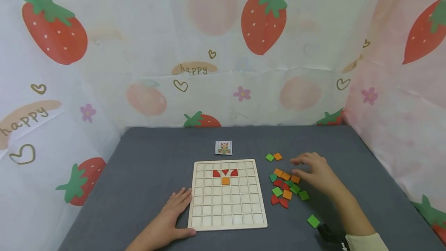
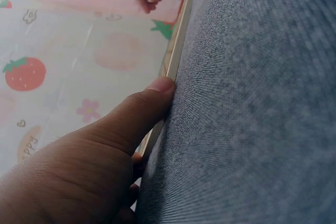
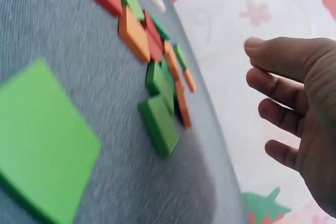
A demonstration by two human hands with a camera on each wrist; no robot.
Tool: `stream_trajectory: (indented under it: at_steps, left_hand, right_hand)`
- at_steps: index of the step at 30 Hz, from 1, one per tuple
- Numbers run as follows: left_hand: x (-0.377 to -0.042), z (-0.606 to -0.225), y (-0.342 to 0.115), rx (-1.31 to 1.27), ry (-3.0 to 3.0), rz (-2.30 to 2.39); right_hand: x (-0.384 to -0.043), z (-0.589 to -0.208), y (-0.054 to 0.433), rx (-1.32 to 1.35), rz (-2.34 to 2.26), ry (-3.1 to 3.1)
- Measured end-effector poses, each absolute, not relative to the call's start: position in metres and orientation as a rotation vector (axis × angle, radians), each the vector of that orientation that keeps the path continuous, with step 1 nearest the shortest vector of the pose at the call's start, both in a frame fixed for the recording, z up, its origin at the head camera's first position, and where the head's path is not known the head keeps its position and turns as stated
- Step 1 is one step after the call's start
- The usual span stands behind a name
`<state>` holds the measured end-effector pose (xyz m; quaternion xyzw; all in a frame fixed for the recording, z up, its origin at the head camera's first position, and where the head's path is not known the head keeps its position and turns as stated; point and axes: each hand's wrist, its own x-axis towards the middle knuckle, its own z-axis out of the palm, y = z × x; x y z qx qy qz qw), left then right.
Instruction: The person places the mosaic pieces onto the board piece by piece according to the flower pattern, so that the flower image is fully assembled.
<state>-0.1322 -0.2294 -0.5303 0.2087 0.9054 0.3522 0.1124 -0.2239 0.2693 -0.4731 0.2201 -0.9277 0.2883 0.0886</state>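
Note:
A pale wooden grid board lies on the table with three red pieces in one row and an orange square just below them. At its front left corner rests my left hand, fingers stretched along the left side. The thumb presses the front edge. My right hand hovers just right of the loose pieces, fingers loosely bent, nothing held. Those pieces are red, orange and green, some overlapping.
A small picture card with a coloured pattern lies behind the board. One green square sits apart near the right forearm. By the right sleeve is a black object. Strawberry-printed cloth surrounds the grey table.

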Motion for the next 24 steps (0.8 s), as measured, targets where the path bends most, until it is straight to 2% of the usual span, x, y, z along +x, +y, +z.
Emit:
stream_trajectory:
  at_steps: [9,24]
  left_hand:
    - [-0.132,-0.529,-0.229,0.614,2.635,1.064]
    - [-0.133,-0.529,-0.230,0.629,2.630,1.071]
  right_hand:
    - [-0.229,-0.493,0.289,0.591,0.937,-2.888]
    - [-0.231,-0.500,0.293,0.550,0.957,-3.018]
